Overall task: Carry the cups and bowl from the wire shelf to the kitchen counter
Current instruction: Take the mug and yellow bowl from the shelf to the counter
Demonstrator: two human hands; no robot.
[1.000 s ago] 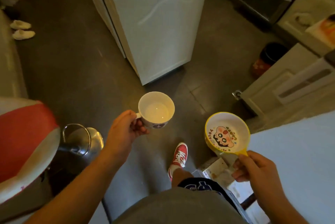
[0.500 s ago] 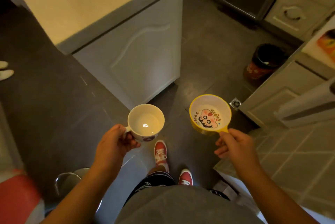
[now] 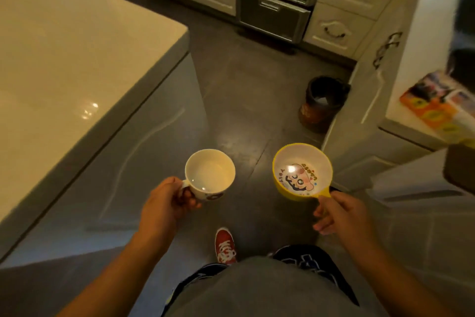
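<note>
You carry the cup (image 3: 210, 174) by its handle in your left hand (image 3: 167, 203) and pinch the bowl (image 3: 302, 171) by its tab in your right hand (image 3: 339, 214), both level and apart, probably to avoid knocks, counter (image 3: 64, 65) just left.

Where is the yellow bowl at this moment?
The yellow bowl is right of centre, held by its handle in the right hand, above the floor.

Pale counter (image 3: 64, 65) left: bare. Floor (image 3: 246, 101): bin (image 3: 322, 103), red shoe (image 3: 225, 246).
</note>
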